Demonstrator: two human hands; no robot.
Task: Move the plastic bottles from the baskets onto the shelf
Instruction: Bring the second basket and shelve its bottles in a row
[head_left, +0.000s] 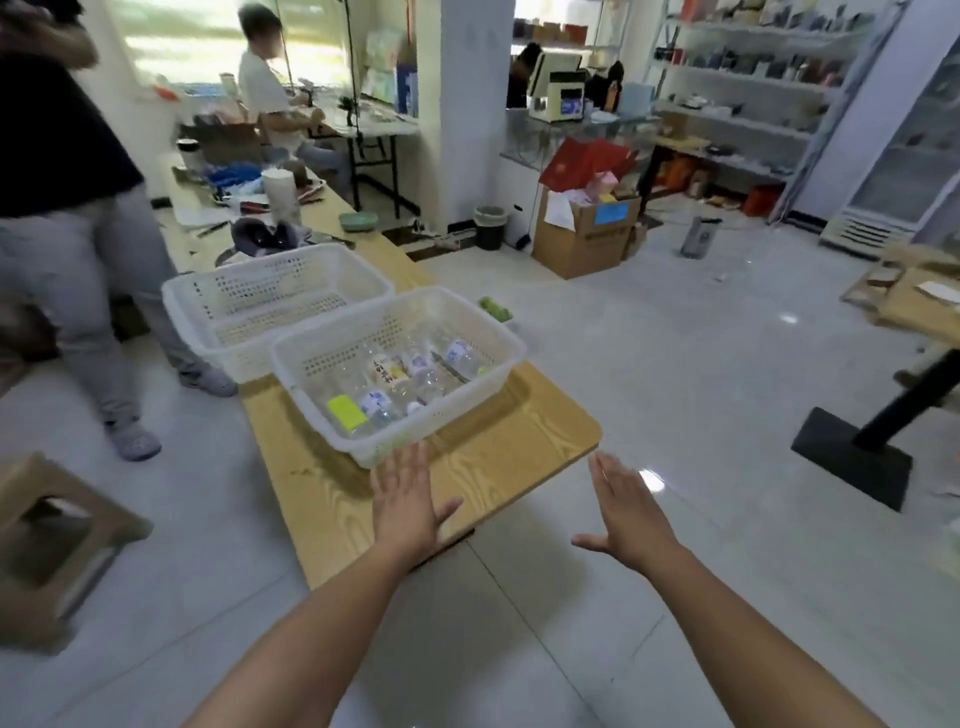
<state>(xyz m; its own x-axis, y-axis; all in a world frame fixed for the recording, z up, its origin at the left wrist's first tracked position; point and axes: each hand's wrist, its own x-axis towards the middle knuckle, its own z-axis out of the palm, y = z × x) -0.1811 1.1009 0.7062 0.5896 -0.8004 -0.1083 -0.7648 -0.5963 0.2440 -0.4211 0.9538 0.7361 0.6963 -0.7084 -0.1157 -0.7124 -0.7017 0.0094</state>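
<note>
Bottles (400, 384) lie on their sides in the near basket (332, 358) on the bench (509, 431), loose and open to a grab from above. Just in front of that basket the left hand (405, 499) is flat, fingers straight, holding nothing. The right hand (628, 514), to the basket's right, is equally spread and empty (probably poised to reach in). The shelf (748, 83) stands far beyond the basket.

A person's left hand (408, 506) and right hand (631, 512) reach forward, fingers straight and holding nothing, toward a white basket (298, 387) of plastic bottles (384, 401) on a wooden table (519, 441). A second basket (174, 296) sits just behind it. A shelf (743, 83) lines the far wall.
</note>
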